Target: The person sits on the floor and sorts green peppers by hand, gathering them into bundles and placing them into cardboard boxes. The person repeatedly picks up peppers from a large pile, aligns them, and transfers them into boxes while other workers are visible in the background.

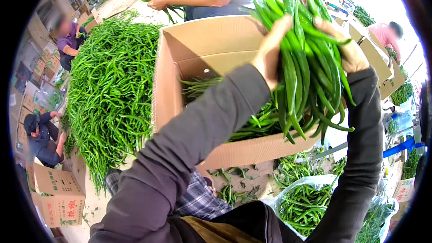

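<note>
Between my two hands is a thick bundle of long green chili peppers [303, 64], their tips hanging down. My left hand [273, 49] grips it from the left, and my right hand [341, 44] clasps the other side. The bundle is held above the right part of an open cardboard box [216, 35]. More green peppers [260, 125] lie inside that box, partly hidden by my left forearm and the bundle.
A large heap of green chili peppers [111, 91] rises left of the box. Across from me a person [209, 0] holds peppers; others work at left and right. A pepper-filled plastic bag [307, 202] stands by my right side. A printed carton [59, 195] sits lower left.
</note>
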The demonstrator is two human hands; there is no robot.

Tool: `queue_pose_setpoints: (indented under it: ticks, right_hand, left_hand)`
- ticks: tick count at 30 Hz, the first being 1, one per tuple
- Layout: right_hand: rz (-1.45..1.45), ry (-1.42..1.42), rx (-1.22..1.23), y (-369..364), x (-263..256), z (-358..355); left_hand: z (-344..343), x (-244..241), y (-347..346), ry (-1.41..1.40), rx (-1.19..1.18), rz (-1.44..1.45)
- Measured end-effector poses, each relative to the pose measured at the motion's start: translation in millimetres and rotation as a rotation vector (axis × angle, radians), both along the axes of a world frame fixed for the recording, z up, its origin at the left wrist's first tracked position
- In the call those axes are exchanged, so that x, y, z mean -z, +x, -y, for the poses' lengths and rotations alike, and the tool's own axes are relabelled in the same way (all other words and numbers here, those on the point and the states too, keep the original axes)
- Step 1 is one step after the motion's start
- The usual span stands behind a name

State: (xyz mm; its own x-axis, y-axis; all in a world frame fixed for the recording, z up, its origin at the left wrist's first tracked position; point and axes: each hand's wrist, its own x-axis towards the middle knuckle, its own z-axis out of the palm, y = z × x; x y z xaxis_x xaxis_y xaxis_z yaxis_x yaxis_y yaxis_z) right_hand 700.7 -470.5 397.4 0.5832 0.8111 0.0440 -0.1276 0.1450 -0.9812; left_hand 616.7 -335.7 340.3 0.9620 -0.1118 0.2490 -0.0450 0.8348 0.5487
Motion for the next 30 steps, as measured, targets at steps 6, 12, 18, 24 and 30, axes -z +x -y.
queue_pose_setpoints:
  ticks: [6, 12, 18, 24, 30]
  right_hand:
    - [0.083, -0.293, 0.043, 76, 119, -2]
    - [0.507, -1.088, 0.217, 135, 275, -20]
    - [0.576, -0.932, 0.259, 116, 269, -12]
    - [0.833, -0.936, 0.068, 89, 253, 34]
    - [0.945, -1.185, 0.08, 37, 285, 26]
  left_hand:
    - [13, 143, 59, -0.072, 0.047, -0.369]
    - [13, 283, 88, 0.391, -0.426, -0.77]
    - [12, 241, 64, 0.681, -0.443, -0.895]
    - [24, 178, 13, 1.741, -0.652, -0.186]
    - [33, 219, -4, 2.1, -0.33, 0.1]
